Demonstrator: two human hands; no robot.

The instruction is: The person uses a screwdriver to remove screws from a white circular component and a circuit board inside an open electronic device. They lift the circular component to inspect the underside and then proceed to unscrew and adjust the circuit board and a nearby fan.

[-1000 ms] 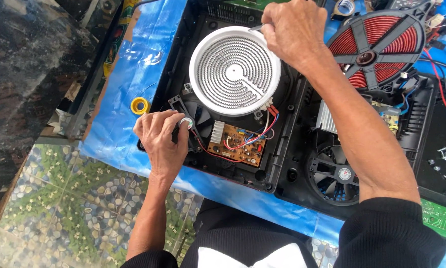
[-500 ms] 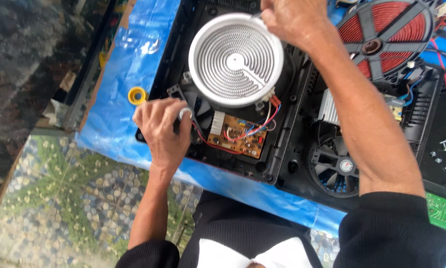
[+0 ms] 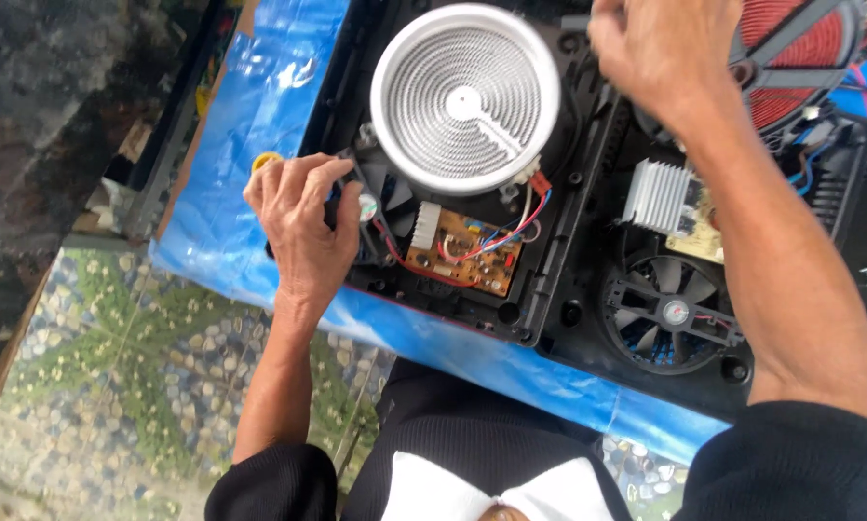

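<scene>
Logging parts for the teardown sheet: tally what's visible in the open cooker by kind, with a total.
Round heating elements: 2, a white coiled one and a red one
Cooling fans: 2, one fully seen, one partly under the left hand
Circuit boards: 2, brown and another under the heatsink
Finned metal heatsinks: 1
Total: 7

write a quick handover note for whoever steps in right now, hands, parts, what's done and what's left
Left hand: gripping the corner of the black cooker housing, by the small fan.
Right hand: at the upper right rim of the round heating element; whether it grips cannot be told.
Element sits over the open housing, wires running to the brown circuit board.
Done: top cover off, insides exposed.
Left: element not visibly fastened; housing open.
</scene>
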